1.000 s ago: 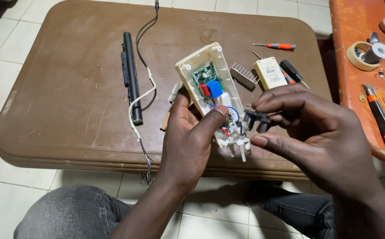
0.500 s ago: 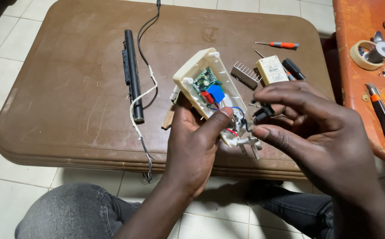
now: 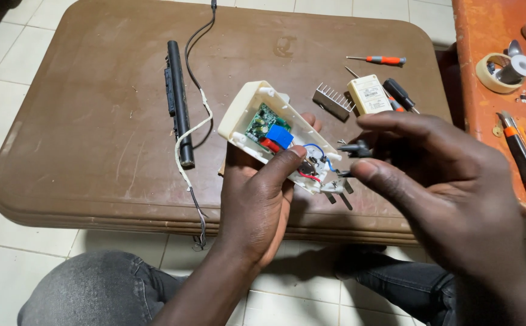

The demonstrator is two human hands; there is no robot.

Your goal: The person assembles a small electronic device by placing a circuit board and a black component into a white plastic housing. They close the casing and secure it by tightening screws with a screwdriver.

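Brown and worn, the low table (image 3: 93,139) fills most of the head view over pale floor tiles, with an orange bench (image 3: 486,36) at the upper right edge.

Near the middle of the frame the left hand (image 3: 257,205) grips an opened cream plastic casing (image 3: 257,115), thumb pressed across its open face and fingers wrapped behind it. Inside show a green circuit board (image 3: 261,122), a blue part (image 3: 280,136) and red and blue wires; metal prongs stick out of its lower right end. The right hand (image 3: 450,187) is at the right, its fingers curled and pinching a small black tool (image 3: 354,147) whose tip touches the wiring end of the casing.

On the table at the upper left lies a long black bar (image 3: 177,96) with a cable (image 3: 196,130) beside it. Above the hands lie a finned metal piece (image 3: 333,101), a small cream box (image 3: 369,95) and a red-handled screwdriver (image 3: 379,60). A roll of tape (image 3: 491,79) and an orange-handled knife (image 3: 525,158) rest on the bench.
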